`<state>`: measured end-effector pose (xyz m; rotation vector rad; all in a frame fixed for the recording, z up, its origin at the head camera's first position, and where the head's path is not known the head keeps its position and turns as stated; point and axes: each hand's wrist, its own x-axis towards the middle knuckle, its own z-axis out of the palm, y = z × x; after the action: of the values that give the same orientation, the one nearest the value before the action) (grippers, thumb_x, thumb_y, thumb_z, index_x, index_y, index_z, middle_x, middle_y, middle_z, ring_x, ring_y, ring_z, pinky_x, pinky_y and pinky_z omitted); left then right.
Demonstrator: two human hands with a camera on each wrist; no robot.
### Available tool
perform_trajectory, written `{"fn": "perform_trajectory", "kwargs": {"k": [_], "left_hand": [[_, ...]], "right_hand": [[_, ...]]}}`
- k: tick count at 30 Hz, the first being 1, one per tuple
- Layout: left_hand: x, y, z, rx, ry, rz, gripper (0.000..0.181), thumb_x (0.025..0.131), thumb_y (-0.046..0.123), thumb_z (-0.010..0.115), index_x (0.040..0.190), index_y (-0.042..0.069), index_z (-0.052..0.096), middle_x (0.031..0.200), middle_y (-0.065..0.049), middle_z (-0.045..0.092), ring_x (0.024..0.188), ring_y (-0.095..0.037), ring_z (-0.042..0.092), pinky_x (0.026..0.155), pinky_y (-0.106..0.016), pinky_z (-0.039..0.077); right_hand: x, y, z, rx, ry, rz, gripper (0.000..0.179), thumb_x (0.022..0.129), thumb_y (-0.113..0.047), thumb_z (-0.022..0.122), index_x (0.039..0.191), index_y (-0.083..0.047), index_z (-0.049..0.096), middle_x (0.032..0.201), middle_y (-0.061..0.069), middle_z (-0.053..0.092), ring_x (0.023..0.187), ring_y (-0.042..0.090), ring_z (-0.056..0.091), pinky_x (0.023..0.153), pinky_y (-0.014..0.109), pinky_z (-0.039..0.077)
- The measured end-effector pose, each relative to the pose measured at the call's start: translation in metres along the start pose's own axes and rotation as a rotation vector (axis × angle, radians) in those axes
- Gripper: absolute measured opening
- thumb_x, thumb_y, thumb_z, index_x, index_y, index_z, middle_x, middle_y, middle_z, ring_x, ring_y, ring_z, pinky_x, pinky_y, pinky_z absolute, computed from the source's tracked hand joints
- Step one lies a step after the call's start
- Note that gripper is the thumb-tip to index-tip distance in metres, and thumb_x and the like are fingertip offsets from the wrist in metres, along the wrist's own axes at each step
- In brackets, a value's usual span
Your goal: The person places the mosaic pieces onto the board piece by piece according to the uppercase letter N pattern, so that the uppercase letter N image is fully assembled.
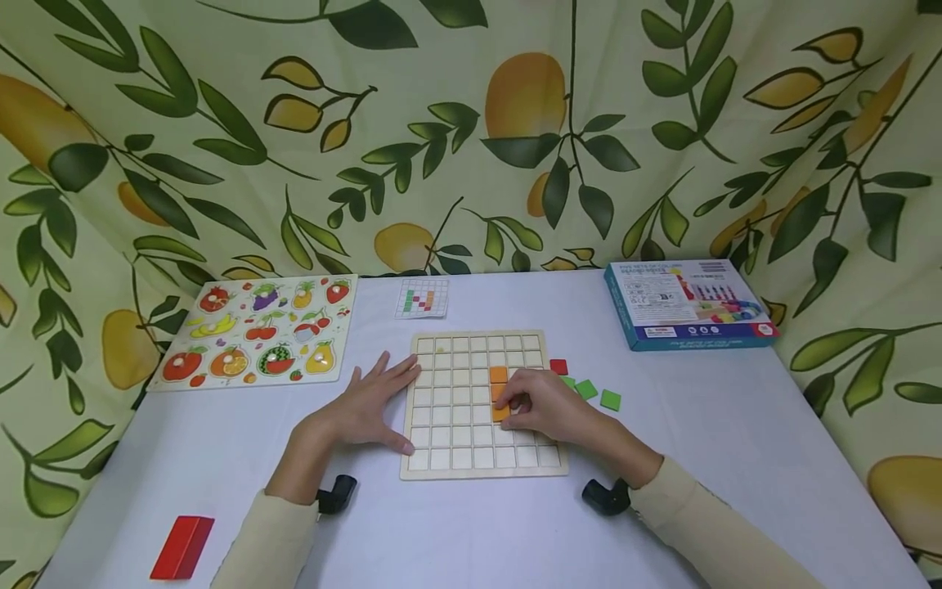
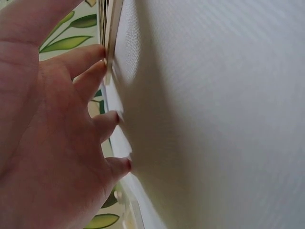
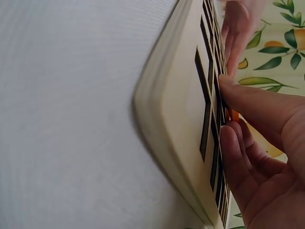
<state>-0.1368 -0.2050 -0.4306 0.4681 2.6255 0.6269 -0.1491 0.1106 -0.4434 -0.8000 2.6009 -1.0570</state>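
A wooden grid board [image 1: 450,466] lies on the table with a column of orange square tiles [image 1: 499,375] right of its middle. My right hand [image 1: 548,402] is over the board, pinching the lowest orange tile [image 1: 500,414] between thumb and fingers. In the right wrist view, a sliver of that orange tile [image 3: 233,114] shows between the fingertips, and the rest is hidden. With fingers spread, my left hand [image 1: 361,409] touches the board's left edge; its thumb is near the lower left corner. The left wrist view shows the left palm [image 2: 57,138] and fingertips against the board's edge and the tablecloth.
Green tiles [image 1: 610,400] and a red tile [image 1: 558,367] lie right of the board. A pattern card [image 1: 422,299] lies behind it. A fruit puzzle [image 1: 253,331] is at back left, a blue box [image 1: 692,304] at back right, a red block [image 1: 182,546] at front left.
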Motion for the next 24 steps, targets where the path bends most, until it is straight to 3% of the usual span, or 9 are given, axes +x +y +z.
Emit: {"fn": "perform_trajectory", "kwargs": {"k": [13, 24], "left_hand": [[-0.0068, -0.0008, -0.0021, -0.018, 0.010, 0.002, 0.120, 0.063, 0.049, 0.094, 0.161, 0.016, 0.032, 0.174, 0.000, 0.019, 0.161, -0.043, 0.001, 0.122, -0.077, 0.000], [-0.0032, 0.0008, 0.0010, -0.010, 0.015, 0.003, 0.121, 0.063, 0.051, 0.093, 0.162, 0.017, 0.031, 0.174, 0.001, 0.018, 0.161, -0.042, 0.001, 0.123, -0.076, 0.000]], "right_hand": [[0.0055, -0.0005, 0.0016, 0.022, -0.036, -0.017, 0.020, 0.076, -0.009, 0.090, 0.091, -0.017, 0.081, 0.090, -0.006, 0.067, 0.081, 0.008, 0.062, 0.070, 0.016, 0.058], [0.0031, 0.0013, -0.0003, 0.045, -0.031, 0.002, 0.020, 0.075, -0.010, 0.090, 0.091, -0.017, 0.081, 0.090, -0.005, 0.067, 0.082, 0.010, 0.062, 0.070, 0.016, 0.059]]}}
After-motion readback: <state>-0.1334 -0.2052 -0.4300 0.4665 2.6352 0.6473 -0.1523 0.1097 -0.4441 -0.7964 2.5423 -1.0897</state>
